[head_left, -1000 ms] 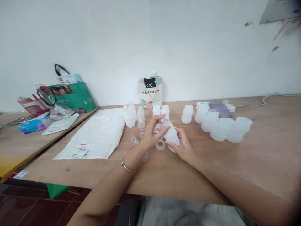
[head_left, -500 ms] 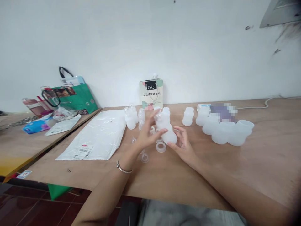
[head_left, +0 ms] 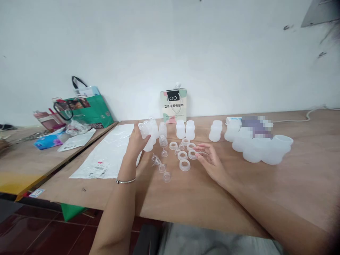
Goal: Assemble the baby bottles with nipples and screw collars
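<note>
My left hand (head_left: 136, 141) is wrapped round a frosted baby bottle (head_left: 149, 144) with a clear dome cap, at the table's left middle. Beside it stand other capped bottles (head_left: 153, 126), partly hidden. My right hand (head_left: 210, 158) hovers with fingers apart near several translucent collar rings (head_left: 184, 165); its fingertips come close to one ring (head_left: 192, 154), and touching cannot be told. Left of the rings lie several clear nipples (head_left: 167, 176). Clear dome caps (head_left: 163, 140) stand behind them. Two uncapped frosted bottles (head_left: 190, 130) are side by side farther back.
A white plastic mailer (head_left: 106, 148) lies at left. A paper bag (head_left: 173, 106) stands against the wall. Another frosted bottle (head_left: 215, 131) and a cluster of bottles (head_left: 268, 152) are at right. On the adjoining left table are a green bag (head_left: 98, 111) and a tissue pack (head_left: 50, 141).
The bottle has moved from between both hands to the left beside the capped bottles, in my left hand. My right hand has let go of it. The view has shifted slightly.
</note>
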`<action>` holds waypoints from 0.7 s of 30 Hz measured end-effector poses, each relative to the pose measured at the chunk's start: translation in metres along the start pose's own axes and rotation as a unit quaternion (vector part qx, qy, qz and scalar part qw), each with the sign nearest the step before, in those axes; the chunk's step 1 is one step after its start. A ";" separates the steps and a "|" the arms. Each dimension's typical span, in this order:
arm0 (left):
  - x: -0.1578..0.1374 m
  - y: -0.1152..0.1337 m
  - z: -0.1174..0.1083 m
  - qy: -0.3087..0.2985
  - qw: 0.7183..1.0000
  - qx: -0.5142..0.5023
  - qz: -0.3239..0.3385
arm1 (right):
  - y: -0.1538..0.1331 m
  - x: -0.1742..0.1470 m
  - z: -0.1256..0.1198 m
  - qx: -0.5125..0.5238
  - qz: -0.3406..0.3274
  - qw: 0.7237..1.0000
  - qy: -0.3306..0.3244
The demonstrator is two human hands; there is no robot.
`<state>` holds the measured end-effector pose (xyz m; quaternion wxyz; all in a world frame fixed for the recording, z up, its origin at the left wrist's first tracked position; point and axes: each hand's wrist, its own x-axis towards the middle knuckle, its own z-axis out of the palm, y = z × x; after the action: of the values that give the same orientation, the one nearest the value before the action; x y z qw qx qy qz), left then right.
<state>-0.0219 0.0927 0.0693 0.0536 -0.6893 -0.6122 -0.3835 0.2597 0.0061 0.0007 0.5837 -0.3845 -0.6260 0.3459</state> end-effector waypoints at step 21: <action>0.001 -0.014 0.007 -0.058 0.992 -0.093 -0.066 | 0.012 0.008 -0.010 -0.072 0.009 0.997 0.023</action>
<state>-0.0309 0.1010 0.0591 -0.0719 -0.6705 -0.6198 -0.4013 0.2706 0.0180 -0.0051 0.5657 -0.4391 -0.6320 0.2960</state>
